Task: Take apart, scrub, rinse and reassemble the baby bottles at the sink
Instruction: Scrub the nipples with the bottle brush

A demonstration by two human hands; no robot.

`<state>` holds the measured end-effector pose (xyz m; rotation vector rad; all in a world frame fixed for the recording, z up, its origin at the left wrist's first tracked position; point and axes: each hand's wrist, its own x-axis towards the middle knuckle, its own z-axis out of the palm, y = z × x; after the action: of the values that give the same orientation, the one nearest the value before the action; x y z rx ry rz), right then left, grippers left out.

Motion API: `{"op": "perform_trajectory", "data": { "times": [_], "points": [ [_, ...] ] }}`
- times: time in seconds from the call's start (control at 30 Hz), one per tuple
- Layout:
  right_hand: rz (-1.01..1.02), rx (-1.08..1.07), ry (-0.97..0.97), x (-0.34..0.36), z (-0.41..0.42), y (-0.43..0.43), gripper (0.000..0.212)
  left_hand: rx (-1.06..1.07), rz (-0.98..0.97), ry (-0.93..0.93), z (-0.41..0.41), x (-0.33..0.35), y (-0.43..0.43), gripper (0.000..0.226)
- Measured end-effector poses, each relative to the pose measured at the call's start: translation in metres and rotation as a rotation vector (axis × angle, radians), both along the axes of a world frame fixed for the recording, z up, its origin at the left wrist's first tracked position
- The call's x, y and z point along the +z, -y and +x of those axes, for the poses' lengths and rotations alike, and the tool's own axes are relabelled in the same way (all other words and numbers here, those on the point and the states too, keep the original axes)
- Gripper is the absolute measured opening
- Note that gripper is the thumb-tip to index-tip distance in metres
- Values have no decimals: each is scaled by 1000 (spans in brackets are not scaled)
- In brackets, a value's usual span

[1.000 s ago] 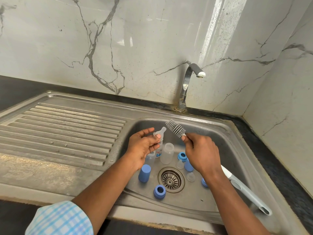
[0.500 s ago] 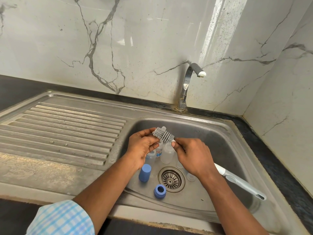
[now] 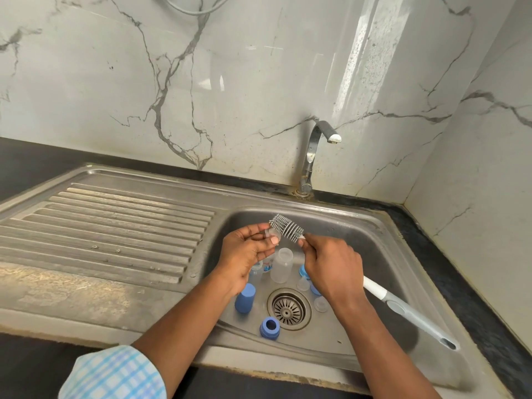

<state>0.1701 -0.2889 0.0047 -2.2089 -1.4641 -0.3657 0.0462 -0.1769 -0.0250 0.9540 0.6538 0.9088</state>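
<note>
Over the sink (image 3: 374,234), your left hand (image 3: 244,254) pinched a small clear teat (image 3: 269,233) while your right hand (image 3: 331,266) gripped the brush (image 3: 286,227) just behind its grey bristles, set against the teat. Short strokes and a firm pinch would likely serve best, as the soft piece looked apt to slip. A bare bottle (image 3: 282,264) stood below among blue caps (image 3: 244,298).

Single head view, looking steeply down into sink (image 3: 374,234), close.
</note>
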Motion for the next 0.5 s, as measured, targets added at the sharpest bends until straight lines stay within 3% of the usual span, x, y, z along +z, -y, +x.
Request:
{"op": "perform_trajectory", "data": {
  "times": [0.33,0.5],
  "points": [
    [-37,122,-28,-4,-29,34,28,63,-31,24,-12,4,28,33],
    [43,-88,23,1,-18,43,30,86,43,-24,-21,4,45,32]
  ]
}}
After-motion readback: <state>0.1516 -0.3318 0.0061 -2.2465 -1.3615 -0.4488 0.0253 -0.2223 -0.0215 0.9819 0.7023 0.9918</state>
